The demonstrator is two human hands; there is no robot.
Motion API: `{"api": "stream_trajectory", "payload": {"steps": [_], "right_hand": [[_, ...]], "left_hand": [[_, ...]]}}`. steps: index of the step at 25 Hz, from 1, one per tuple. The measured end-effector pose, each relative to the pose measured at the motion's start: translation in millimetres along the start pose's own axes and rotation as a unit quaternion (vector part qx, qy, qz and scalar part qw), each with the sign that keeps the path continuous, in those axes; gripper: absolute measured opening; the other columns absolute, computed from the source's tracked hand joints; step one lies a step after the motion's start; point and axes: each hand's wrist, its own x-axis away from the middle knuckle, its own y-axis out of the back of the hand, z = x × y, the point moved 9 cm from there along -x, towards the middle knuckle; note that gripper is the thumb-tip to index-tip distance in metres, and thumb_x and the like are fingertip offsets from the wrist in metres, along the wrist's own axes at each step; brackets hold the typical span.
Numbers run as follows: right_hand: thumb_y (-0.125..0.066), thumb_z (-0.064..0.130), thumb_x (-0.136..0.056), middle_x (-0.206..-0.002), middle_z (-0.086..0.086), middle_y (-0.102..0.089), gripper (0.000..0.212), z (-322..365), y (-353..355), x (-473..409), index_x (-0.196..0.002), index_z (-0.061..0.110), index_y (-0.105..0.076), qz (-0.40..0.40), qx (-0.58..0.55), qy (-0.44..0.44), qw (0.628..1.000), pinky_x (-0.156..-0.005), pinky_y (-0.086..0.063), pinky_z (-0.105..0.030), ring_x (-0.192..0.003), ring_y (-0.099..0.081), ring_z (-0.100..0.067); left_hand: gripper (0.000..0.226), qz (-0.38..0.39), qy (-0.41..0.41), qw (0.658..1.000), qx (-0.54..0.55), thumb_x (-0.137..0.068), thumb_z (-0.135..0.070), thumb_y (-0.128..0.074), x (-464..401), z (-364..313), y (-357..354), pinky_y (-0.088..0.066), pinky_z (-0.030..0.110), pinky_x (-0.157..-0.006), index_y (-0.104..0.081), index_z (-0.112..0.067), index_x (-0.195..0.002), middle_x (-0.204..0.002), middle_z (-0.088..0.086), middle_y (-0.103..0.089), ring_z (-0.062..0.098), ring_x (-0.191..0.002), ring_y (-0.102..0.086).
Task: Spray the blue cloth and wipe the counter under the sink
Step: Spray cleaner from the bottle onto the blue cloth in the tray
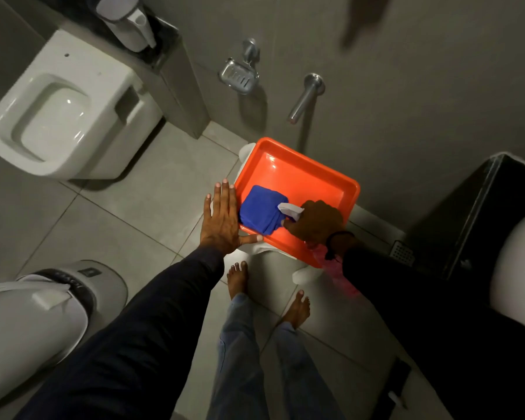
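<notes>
Tiled floor (109, 225); folded blue cloth (259, 212), glossy orange tray (300, 174).

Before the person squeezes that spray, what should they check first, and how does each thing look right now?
1. Blue cloth lies inside the orange tray: ok.
2. Right hand has its grip closed on the spray bottle: ok.
3. Nozzle points toward the cloth: ok, it sits right at the cloth's edge.
4. Left hand out of the spray path: ok, open and flat beside the tray's left rim.
5. Tray sits steady on its white support: cannot tell.
6. Liquid left in the bottle: cannot tell, the hand hides it.
</notes>
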Motion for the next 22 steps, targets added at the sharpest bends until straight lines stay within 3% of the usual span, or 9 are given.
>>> {"api": "stream_trajectory", "payload": {"steps": [5, 8, 13, 17, 19, 22], "right_hand": [[-0.056, 0.072, -0.08, -0.129, -0.008, -0.065, 0.066, -5.5, -15.3, -0.5, -0.138, 0.041, -0.054, 0.098, -0.002, 0.007, 0.995, -0.103, -0.046, -0.039, -0.122, -0.06, -0.032], [-0.061, 0.064, -0.082, -0.132, -0.006, -0.064, 0.061, -7.6, -18.1, 0.4, -0.14, 0.046, -0.051, 0.101, -0.034, 0.011, 0.994, -0.105, -0.044, -0.037, -0.124, -0.059, -0.03], [-0.062, 0.064, -0.079, -0.129, -0.006, -0.065, 0.063, -20.5, -20.3, 2.3, -0.136, 0.039, -0.056, 0.095, -0.054, -0.029, 0.994, -0.104, -0.046, -0.036, -0.121, -0.061, -0.03], [-0.057, 0.058, -0.087, -0.139, -0.012, -0.056, 0.064, -24.9, -11.8, 4.7, -0.147, 0.042, -0.04, 0.107, -0.015, -0.004, 0.994, -0.11, -0.043, -0.04, -0.127, -0.053, -0.035], [-0.062, 0.056, -0.087, -0.133, -0.016, -0.057, 0.067, -34.6, 5.2, 6.5, -0.147, 0.035, -0.043, 0.074, -0.074, -0.035, 0.994, -0.108, -0.044, -0.042, -0.126, -0.055, -0.035], [-0.07, 0.046, -0.085, -0.109, -0.019, -0.071, 0.052, -51.1, 45.9, 6.3, -0.127, 0.015, -0.065, -0.07, -0.217, -0.087, 0.97, -0.097, -0.051, -0.042, -0.108, -0.067, -0.032]], "left_hand": [[0.151, 0.001, -0.001, 1.0, 0.004, -0.05, -0.104, -0.01, -1.2, 1.0, -2.1, -0.003, 0.06, -0.128, 0.011, -0.004, -0.16, -0.17, 0.021, 0.012, 0.041, -0.158, 0.01], [0.154, -0.004, -0.008, 1.0, 0.017, -0.047, -0.107, -0.003, -1.8, 0.5, -2.2, -0.003, 0.06, -0.128, 0.01, -0.004, -0.16, -0.17, 0.021, 0.011, 0.041, -0.158, 0.009], [0.157, -0.002, -0.01, 1.0, 0.021, -0.043, -0.108, 0.0, -1.6, -1.1, -0.5, -0.002, 0.059, -0.129, 0.009, -0.003, -0.16, -0.17, 0.021, 0.011, 0.04, -0.158, 0.009], [0.157, 0.007, -0.012, 1.0, 0.004, -0.042, -0.107, 0.005, 1.4, -2.3, 2.5, -0.002, 0.059, -0.129, 0.01, -0.002, -0.16, -0.17, 0.022, 0.012, 0.041, -0.158, 0.009], [0.158, 0.016, -0.01, 1.0, -0.004, -0.041, -0.107, 0.007, 2.9, -2.9, 4.0, -0.003, 0.059, -0.129, 0.011, -0.002, -0.159, -0.17, 0.022, 0.012, 0.041, -0.158, 0.009], [0.16, 0.025, -0.005, 1.0, -0.008, -0.038, -0.107, 0.009, 3.6, -3.1, 6.6, -0.002, 0.059, -0.129, 0.013, -0.003, -0.159, -0.17, 0.021, 0.014, 0.04, -0.158, 0.01]]}}
